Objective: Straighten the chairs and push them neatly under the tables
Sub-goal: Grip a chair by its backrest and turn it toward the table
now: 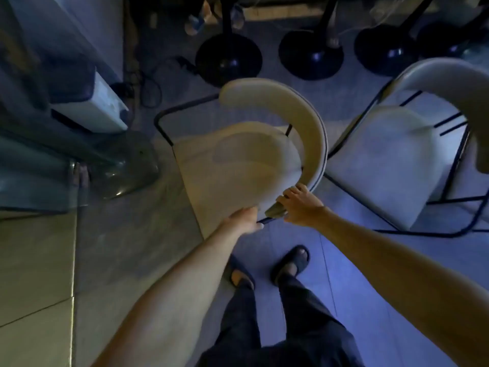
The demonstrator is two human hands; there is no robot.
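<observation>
Head view: both hands grip cream curved-back black-metal-frame chair (254, 152) at its near end; left hand (244, 218) fingers wrapped under, right hand (300, 205) fingers pressed on top; glass worktop (39, 160) left of it.

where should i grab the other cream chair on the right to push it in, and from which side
Grip the curved padded backrest of the second cream chair with the dark metal frame, coming from behind it on its outer curve. The backrest arcs around the seat at hand height, and its broad rim gives both hands a hold, much as the left hand and right hand hold the nearer cream chair.
</observation>
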